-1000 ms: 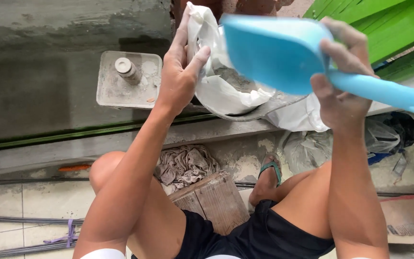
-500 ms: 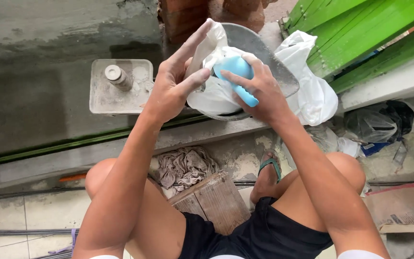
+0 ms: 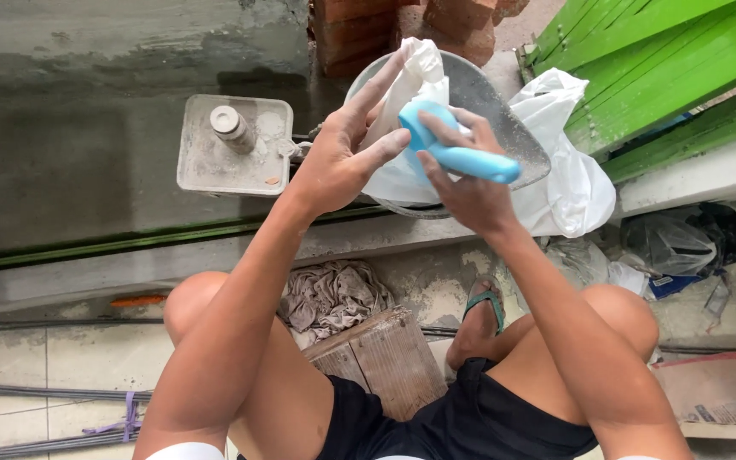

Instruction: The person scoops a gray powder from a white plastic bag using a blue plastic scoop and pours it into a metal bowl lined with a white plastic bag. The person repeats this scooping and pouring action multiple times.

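Head view: looking down on a person seated on a wooden block [image 3: 381, 362], knees apart, both arms reaching forward to a grey metal basin [image 3: 504, 106].
Landmark: the basin, sitting on a concrete ledge [image 3: 129, 273] just in front of the knees.
White bag: a white plastic bag [image 3: 411, 94] stands in the near-left part of the basin, its mouth pulled open and upward.
Left hand: the left hand [image 3: 338, 158] is spread wide, fingers fanned, its fingertips against the bag's left edge at the basin's near-left rim.
Right hand: the right hand [image 3: 466, 183] is curled around the handle of a light blue plastic scoop [image 3: 445, 145], thumb and fingers wrapped on it, just near of the basin's centre.
Scoop: its bowl end is pushed into the open bag; the handle points right, over the basin's floor.
Second bag: another white plastic bag [image 3: 568, 170] lies crumpled against the basin's right side.
Grey block: a square grey block with a small cylinder on top [image 3: 233, 140] sits just left of the basin.
Bricks: red bricks [image 3: 368, 30] are stacked beyond the basin.
Green boards: green planks [image 3: 658, 68] lean far right of the basin.
Rag: a crumpled grey cloth [image 3: 330, 294] lies on the floor near of the basin, between the knees.
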